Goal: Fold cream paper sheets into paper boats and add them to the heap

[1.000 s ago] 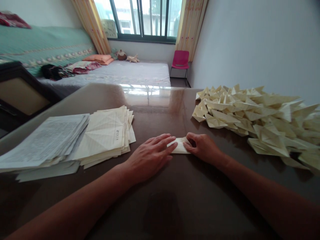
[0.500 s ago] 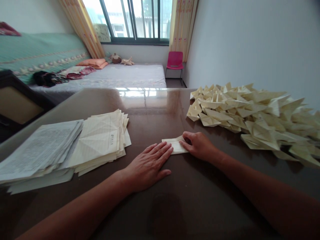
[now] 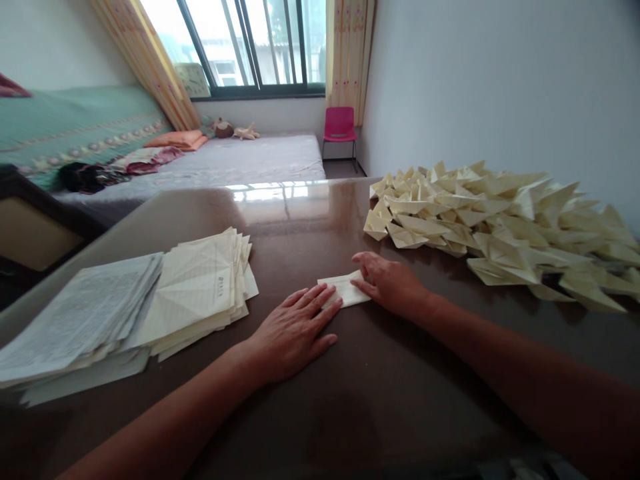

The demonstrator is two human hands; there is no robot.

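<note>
A small folded strip of cream paper (image 3: 346, 288) lies flat on the dark glossy table. My left hand (image 3: 295, 330) rests on its left end, palm down and fingers stretched out. At the other end, my right hand (image 3: 393, 283) touches the paper with its thumb, while the index finger is lifted apart from the thumb. Left of my hands sits a stack of creased cream sheets (image 3: 193, 287). Beyond my right hand is a large heap of folded paper boats (image 3: 505, 227).
Printed sheets (image 3: 85, 320) lie at the table's left, partly under the cream stack. Past the far table edge (image 3: 270, 190) are a bed (image 3: 270, 157) and a pink chair (image 3: 340, 125). A white wall (image 3: 475, 87) runs along the right.
My right index finger has lifted and opened away from the paper's upper edge. The left hand keeps its place on the paper. The whole view has shifted slightly.
</note>
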